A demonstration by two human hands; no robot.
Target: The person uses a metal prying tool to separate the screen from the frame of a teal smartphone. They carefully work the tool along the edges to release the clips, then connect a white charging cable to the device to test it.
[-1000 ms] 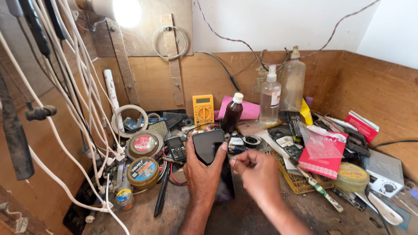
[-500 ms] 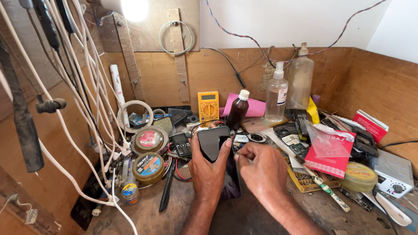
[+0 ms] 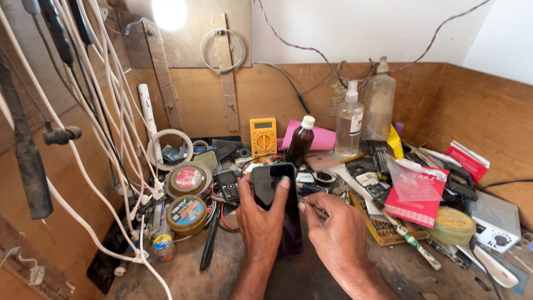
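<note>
My left hand [image 3: 262,219] holds a black smartphone [image 3: 270,183] upright over the wooden workbench, fingers wrapped over its dark screen. My right hand [image 3: 337,230] is just right of the phone, pinching a thin metal tool [image 3: 311,206] whose tip meets the phone's right edge. The phone's lower end rests near the bench surface, partly hidden by my left hand.
Round tins [image 3: 186,214] and hanging white cables [image 3: 111,139] crowd the left. A yellow multimeter [image 3: 262,137], a dark bottle [image 3: 300,143] and clear bottles [image 3: 350,121] stand behind. A red packet [image 3: 413,200], tape roll [image 3: 454,223], screwdriver [image 3: 413,244] and white device [image 3: 496,226] lie right.
The view has drifted slightly; both hands have shifted a little with the phone, and my right hand stays at the phone's right edge with the tool.
</note>
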